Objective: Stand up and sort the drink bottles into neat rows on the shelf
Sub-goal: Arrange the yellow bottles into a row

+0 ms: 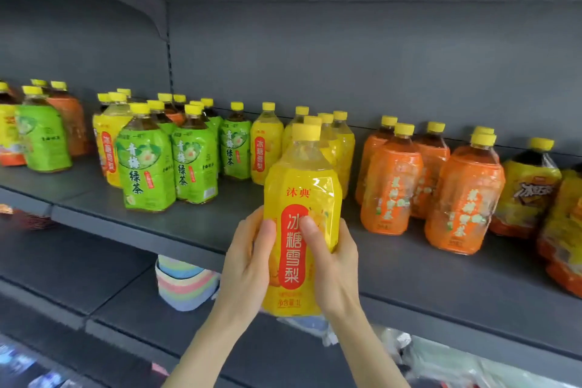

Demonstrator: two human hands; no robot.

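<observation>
grey shelf [201,230] behind; upright yellow bottle [300,217] is clasped by left hand [248,264] and right hand [335,261], yellow group [318,142] probably just beyond, upper centre.

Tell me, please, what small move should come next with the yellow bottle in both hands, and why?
Probably set the yellow bottle down upright in front of the yellow row. Both the left hand and the right hand hold it off the shelf, and bottles with the same label stand directly behind it.
</observation>
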